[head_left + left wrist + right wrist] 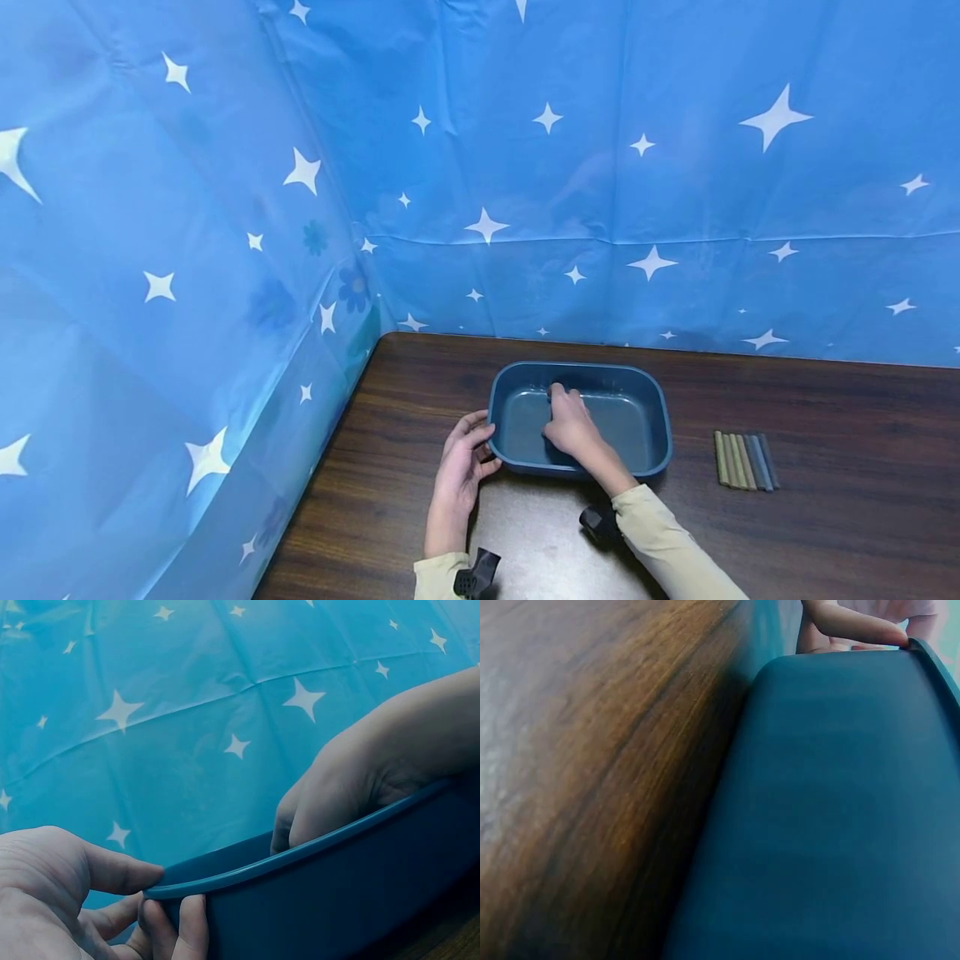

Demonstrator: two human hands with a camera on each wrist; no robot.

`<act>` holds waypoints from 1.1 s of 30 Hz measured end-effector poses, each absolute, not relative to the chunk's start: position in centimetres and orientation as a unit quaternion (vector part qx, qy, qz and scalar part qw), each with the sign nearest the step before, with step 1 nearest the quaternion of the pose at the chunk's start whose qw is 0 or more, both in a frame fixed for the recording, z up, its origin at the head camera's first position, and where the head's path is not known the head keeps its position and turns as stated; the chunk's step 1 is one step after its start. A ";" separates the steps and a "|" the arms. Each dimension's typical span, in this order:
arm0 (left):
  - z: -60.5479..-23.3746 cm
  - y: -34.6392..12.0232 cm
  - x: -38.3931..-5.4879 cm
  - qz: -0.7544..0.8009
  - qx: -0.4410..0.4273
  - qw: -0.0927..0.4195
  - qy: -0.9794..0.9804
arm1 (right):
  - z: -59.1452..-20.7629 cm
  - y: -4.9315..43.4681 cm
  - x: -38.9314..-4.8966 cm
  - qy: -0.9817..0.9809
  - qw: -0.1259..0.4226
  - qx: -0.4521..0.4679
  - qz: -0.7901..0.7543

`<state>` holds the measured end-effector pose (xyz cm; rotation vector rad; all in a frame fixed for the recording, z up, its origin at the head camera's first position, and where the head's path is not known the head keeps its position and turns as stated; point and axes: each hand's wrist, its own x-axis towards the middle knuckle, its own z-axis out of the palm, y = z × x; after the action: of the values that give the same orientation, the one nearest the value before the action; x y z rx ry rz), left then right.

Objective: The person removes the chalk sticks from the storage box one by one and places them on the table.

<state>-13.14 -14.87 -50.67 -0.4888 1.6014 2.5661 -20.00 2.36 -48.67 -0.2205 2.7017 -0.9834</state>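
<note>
A dark blue rectangular plastic basin [622,417] with rounded corners stands on the table. At its left end my left hand [461,467] grips the rim; in the left wrist view the thumb [124,871] lies on top of the rim and the fingers are bent against the outer wall. My right hand [573,425] reaches over the near side into the basin, fingers pointing down toward the floor of it. Its fingertips are mostly hidden behind the hand and the wall, so I cannot tell whether it holds something. The right wrist view shows mainly the basin's outer wall [832,795].
To the right of the basin, a row of several thin sticks [746,461], olive green and grey-blue, lies side by side on the dark wooden table [840,525]. Blue sheeting with white stars [562,183] hangs along the table's back and left edges.
</note>
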 end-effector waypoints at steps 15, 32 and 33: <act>-50.7 -14.9 -13.0 0.838 -0.159 0.042 0.521 | -48.9 -0.8 -19.7 0.906 0.120 -0.120 -0.388; -50.6 -14.8 -13.1 0.835 -0.158 0.040 0.525 | -48.9 -1.9 -19.5 0.844 0.166 -0.087 -0.503; -50.6 -14.9 -13.0 0.834 -0.159 0.040 0.526 | -48.9 -2.0 -19.4 0.834 0.177 -0.085 -0.515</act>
<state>-13.05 -14.90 -50.65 -0.4858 1.6128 2.5560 -19.43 -1.97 -48.89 -0.2394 2.3603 -1.4583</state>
